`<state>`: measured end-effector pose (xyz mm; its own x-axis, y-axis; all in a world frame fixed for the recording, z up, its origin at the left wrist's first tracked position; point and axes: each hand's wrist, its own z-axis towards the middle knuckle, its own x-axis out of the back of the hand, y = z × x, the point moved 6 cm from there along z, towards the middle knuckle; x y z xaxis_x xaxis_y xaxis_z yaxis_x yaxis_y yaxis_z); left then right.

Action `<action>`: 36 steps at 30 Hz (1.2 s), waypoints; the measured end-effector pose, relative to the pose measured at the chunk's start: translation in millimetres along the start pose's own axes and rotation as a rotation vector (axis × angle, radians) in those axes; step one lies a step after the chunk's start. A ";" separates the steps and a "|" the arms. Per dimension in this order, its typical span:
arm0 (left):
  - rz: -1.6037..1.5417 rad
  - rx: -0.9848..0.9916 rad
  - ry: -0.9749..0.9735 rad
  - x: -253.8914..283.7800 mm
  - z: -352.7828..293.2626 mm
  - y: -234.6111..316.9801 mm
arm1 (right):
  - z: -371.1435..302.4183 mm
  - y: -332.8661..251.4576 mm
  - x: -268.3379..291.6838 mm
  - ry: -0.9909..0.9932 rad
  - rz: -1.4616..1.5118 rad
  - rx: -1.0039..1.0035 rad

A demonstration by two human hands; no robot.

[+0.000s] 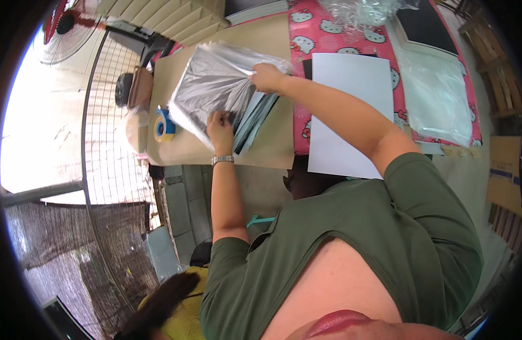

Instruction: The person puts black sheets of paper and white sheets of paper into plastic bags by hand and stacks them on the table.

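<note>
A wrinkled clear plastic bag (207,85) lies over a flat stack with dark and pale edges (255,123) on brown paper (272,153) covering the table. My right hand (266,77) is closed on the plastic at the stack's upper right, and creases fan out from its fingers. Lower down, my left hand (220,127), with a metal watch at the wrist, has its fingers curled on the bag's near edge. How far the bag covers the stack is hard to tell.
Left of the bag stands a blue tape dispenser (163,126). White sheets (351,102) lie to the right on a pink cloth, with clear plastic bags (434,96) farther right. Crumpled plastic (366,12) and folded brown paper (170,17) sit at the back. A person in yellow (184,317) is lower left.
</note>
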<state>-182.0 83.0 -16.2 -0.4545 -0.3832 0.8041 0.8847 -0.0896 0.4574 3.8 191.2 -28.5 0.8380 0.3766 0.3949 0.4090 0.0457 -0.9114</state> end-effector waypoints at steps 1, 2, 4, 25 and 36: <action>-0.023 -0.085 0.156 4.2 -2.6 -2.4 | -2.0 3.7 -1.8 0.017 0.085 -0.094; 0.001 -0.082 0.201 2.0 -3.6 -4.7 | -1.9 10.5 0.8 0.046 0.107 -0.114; 0.005 -0.054 0.080 -10.2 -4.2 3.5 | -1.8 33.0 16.1 0.130 0.161 -0.156; -0.325 -0.466 -0.170 -58.8 -76.3 216.7 | -383.4 230.8 255.5 0.269 -0.518 -0.303; -0.493 -0.665 -0.390 -68.1 -98.5 323.3 | -372.0 238.8 282.4 0.693 -0.472 -0.235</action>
<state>145.2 -10.4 39.5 -0.6921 0.1654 0.7026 0.4036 -0.7184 0.5666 472.5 -35.7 -91.5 0.5617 -0.2853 0.7766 0.7692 -0.1656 -0.6172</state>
